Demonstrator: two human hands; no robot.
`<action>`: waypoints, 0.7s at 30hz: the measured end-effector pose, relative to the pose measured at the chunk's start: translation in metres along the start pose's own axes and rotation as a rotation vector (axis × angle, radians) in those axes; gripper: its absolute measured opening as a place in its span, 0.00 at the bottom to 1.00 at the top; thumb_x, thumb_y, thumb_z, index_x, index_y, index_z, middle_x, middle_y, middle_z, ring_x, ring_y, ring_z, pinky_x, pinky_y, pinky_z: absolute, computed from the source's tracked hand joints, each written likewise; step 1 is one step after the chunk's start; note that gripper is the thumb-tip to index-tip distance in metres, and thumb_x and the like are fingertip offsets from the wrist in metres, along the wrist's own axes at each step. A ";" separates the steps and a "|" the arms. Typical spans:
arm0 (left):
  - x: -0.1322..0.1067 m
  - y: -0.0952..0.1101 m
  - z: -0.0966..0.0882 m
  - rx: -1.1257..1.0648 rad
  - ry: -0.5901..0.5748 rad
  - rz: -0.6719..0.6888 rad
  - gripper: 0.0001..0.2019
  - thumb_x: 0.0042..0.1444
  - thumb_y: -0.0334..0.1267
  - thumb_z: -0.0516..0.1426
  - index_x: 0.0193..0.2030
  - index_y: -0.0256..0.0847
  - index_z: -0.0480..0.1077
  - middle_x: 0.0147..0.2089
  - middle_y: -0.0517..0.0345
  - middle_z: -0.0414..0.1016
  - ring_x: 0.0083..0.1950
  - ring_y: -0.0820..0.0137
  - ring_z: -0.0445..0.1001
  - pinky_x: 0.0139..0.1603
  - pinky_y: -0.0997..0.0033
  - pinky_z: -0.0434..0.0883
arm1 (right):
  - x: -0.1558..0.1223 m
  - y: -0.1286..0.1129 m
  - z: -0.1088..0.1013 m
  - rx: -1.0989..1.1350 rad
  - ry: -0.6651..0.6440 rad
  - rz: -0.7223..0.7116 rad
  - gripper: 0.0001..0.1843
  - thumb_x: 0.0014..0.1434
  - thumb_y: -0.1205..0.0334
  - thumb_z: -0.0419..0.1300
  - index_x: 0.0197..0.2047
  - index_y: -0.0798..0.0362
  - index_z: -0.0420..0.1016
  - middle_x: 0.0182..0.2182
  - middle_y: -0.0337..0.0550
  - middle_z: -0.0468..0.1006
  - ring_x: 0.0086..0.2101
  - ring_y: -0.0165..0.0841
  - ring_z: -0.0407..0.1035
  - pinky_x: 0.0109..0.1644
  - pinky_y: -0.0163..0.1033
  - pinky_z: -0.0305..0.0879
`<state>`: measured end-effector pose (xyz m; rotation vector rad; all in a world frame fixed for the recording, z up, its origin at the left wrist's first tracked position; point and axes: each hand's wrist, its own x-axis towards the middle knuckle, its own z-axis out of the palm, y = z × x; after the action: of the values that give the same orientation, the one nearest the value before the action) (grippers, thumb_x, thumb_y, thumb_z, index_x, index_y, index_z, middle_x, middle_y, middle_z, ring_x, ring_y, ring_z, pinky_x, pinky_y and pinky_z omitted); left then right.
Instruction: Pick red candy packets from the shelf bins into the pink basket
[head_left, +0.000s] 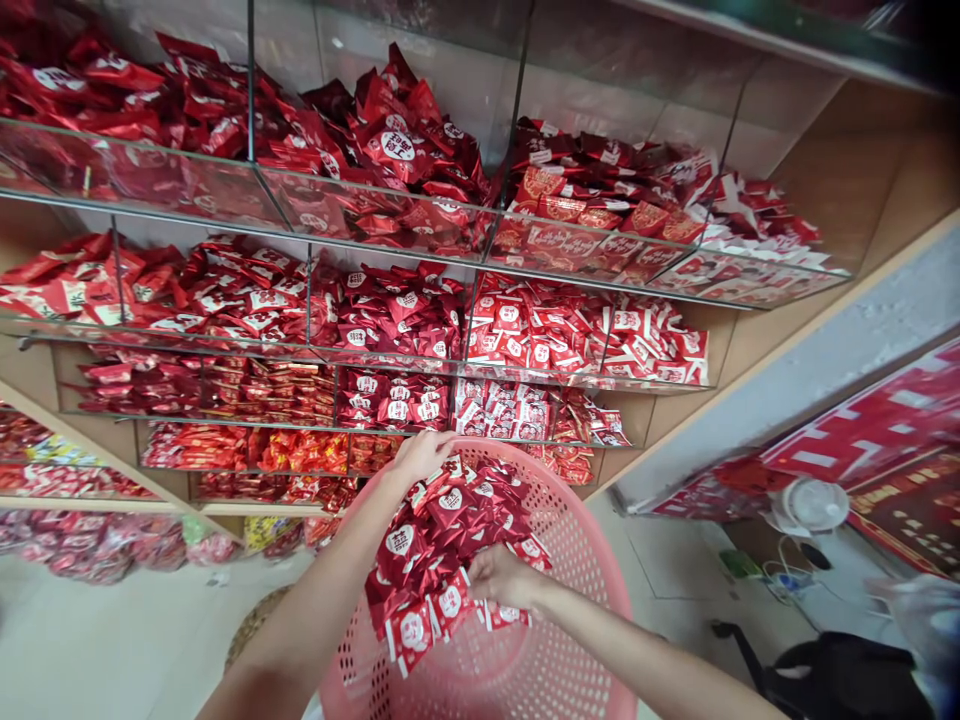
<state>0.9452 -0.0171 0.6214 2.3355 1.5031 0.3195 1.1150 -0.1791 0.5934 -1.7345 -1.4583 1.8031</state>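
Observation:
A round pink perforated plastic basket (480, 680) fills the lower middle of the head view, heaped with red foil packets with white heart-shaped labels (442, 540). My left hand (424, 455) lies over the far rim of the basket, fingers curled on it and touching the packets near the rim. My right hand (504, 578) reaches in from the right, its fingers down among the packets. Those fingers partly hide the packets, so I cannot tell whether they hold one.
Tiered glass display bins (397, 300) full of red packets rise just beyond the basket. A wooden shelf frame (750, 340) runs along their right side. A white fan (808, 505), a red banner (877, 430) and a black chair (847, 680) stand at right on the tiled floor (112, 640).

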 end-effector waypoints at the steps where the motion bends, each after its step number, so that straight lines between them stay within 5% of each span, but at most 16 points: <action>1: 0.000 0.000 0.000 0.002 0.001 0.004 0.19 0.62 0.48 0.44 0.56 0.57 0.65 0.51 0.65 0.74 0.50 0.67 0.73 0.45 0.72 0.68 | 0.001 -0.001 0.002 -0.010 0.006 -0.004 0.04 0.38 0.73 0.59 0.19 0.55 0.68 0.12 0.29 0.63 0.16 0.22 0.55 0.20 0.29 0.47; 5: 0.000 0.001 -0.001 0.009 0.003 0.005 0.19 0.61 0.48 0.44 0.56 0.57 0.65 0.51 0.64 0.74 0.50 0.66 0.73 0.45 0.72 0.68 | 0.005 -0.003 0.008 -0.073 0.042 0.003 0.04 0.39 0.72 0.60 0.20 0.55 0.69 0.13 0.29 0.66 0.18 0.23 0.59 0.22 0.29 0.52; 12: -0.002 0.002 -0.003 -0.005 0.006 -0.008 0.19 0.61 0.47 0.44 0.56 0.56 0.66 0.51 0.64 0.75 0.51 0.66 0.72 0.46 0.72 0.68 | -0.012 -0.029 -0.011 -0.553 0.296 -0.194 0.04 0.46 0.65 0.59 0.23 0.53 0.74 0.19 0.36 0.74 0.23 0.28 0.66 0.25 0.31 0.53; 18: -0.004 0.002 -0.004 -0.041 -0.007 -0.023 0.19 0.61 0.47 0.45 0.57 0.57 0.64 0.52 0.64 0.74 0.53 0.68 0.70 0.50 0.73 0.65 | -0.038 -0.113 -0.064 -0.548 0.334 -0.427 0.14 0.55 0.58 0.53 0.23 0.53 0.72 0.18 0.39 0.75 0.19 0.28 0.65 0.24 0.33 0.55; 21: -0.003 0.000 -0.004 -0.039 -0.017 -0.020 0.19 0.61 0.46 0.45 0.57 0.56 0.64 0.53 0.64 0.73 0.53 0.67 0.70 0.50 0.72 0.66 | -0.048 -0.163 -0.096 -0.536 0.465 -0.597 0.13 0.56 0.59 0.52 0.25 0.53 0.71 0.19 0.39 0.74 0.20 0.28 0.66 0.27 0.34 0.57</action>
<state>0.9430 -0.0190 0.6251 2.2860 1.4975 0.3204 1.1381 -0.0928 0.7672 -1.5226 -2.0474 0.6948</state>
